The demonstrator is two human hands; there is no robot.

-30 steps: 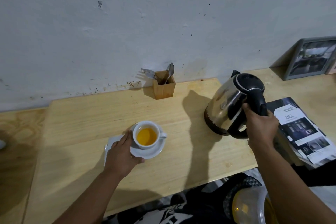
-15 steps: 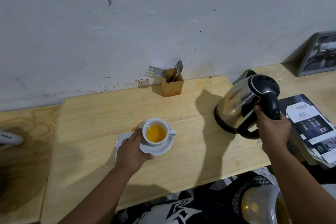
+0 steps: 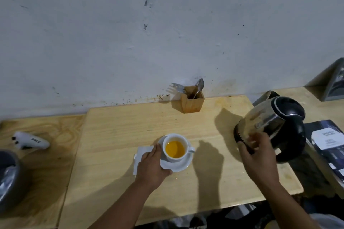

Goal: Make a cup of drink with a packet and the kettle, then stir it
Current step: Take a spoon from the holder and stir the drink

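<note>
A white cup (image 3: pixel 174 159) of orange drink stands on a white saucer (image 3: pixel 183 165) at the middle of the light wooden board (image 3: pixel 121 132). My left hand (image 3: pixel 150 167) grips the saucer's left rim, thumb on its front edge, and covers part of a white paper packet (image 3: pixel 143 151). The steel kettle (image 3: pixel 270 117) with black lid and handle stands at the board's right end. Just in front of it my right hand (image 3: pixel 258 158) hovers with fingers spread, off the handle. A spoon (image 3: pixel 200 84) and a fork (image 3: pixel 177 87) stick out of a wooden holder (image 3: pixel 192 104) by the wall.
A dark booklet (image 3: pixel 327 145) lies right of the kettle, with a picture frame (image 3: pixel 335 83) leaning behind it. On the far left lie a white object (image 3: pixel 30 140) and a grey bowl (image 3: pixel 9 176). The wall runs close behind the board.
My right hand has let go of the kettle's handle and moved left, in front of its body. The kettle now stands on the board. My left hand stays on the saucer.
</note>
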